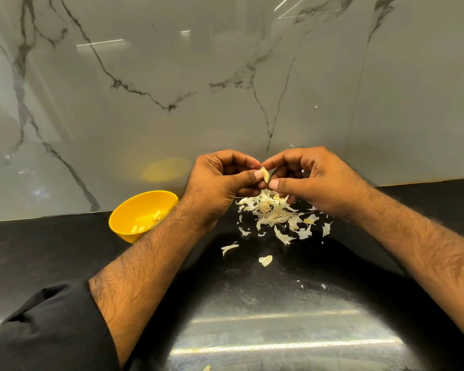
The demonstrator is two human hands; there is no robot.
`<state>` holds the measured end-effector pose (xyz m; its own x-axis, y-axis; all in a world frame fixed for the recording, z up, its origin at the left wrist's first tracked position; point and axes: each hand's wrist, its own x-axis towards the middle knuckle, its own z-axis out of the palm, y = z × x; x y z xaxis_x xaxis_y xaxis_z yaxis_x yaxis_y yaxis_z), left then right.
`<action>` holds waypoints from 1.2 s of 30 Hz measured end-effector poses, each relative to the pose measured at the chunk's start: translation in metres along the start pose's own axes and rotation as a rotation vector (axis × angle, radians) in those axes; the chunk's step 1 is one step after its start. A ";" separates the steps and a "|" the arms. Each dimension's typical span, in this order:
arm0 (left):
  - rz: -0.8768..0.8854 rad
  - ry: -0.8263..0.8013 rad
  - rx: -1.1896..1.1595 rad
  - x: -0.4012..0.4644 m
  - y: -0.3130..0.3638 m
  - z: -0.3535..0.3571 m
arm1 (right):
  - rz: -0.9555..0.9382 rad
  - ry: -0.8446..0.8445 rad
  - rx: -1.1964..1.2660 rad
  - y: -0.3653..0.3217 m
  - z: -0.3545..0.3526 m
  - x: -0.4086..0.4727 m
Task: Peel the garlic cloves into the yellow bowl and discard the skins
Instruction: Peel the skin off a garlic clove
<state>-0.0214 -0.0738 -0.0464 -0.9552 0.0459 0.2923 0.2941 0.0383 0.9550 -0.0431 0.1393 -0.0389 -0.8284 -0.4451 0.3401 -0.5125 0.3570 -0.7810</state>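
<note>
The left hand (pixel 220 180) and the right hand (pixel 306 178) meet thumb to thumb above the far part of the dark surface (pixel 252 303), and both pinch one garlic clove (pixel 265 174) between them. The left thumb presses the clove's left side with the fingers curled behind it; the right thumb sits at its lower end, the right forefinger arching over its top. The clove stands roughly upright in this grip, long axis running top to bottom, its pale flesh showing between the two thumbnails. Whether any skin still clings to its hidden back cannot be told.

Directly below the hands lies the heap of skins (pixel 276 212), with loose flakes scattered toward the near side; a few cloves may lie among them, though that is hard to tell.

The yellow bowl (pixel 134 210) stands to the left of the hands and somewhat nearer, just beside the left forearm, which covers part of its right rim. A few peeled cloves (pixel 138 227) lie in it. The bowl is plainly closer to the left hand than to the right, so the drop would most likely fall to the left hand, swinging leftward and a little nearer while the right lets go. The skins are not yet discarded.
</note>
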 end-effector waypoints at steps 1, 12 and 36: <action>0.011 0.014 0.021 0.000 0.000 0.000 | -0.015 0.005 -0.015 0.000 0.003 0.000; 0.036 -0.043 0.048 0.000 -0.001 0.001 | 0.005 0.074 0.067 0.007 0.001 0.001; 0.064 -0.112 0.190 0.000 -0.005 -0.001 | 0.001 0.128 0.151 0.006 -0.006 0.002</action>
<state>-0.0233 -0.0750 -0.0510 -0.9278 0.1643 0.3349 0.3654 0.2185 0.9049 -0.0489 0.1451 -0.0396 -0.8559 -0.3330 0.3957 -0.4798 0.2256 -0.8479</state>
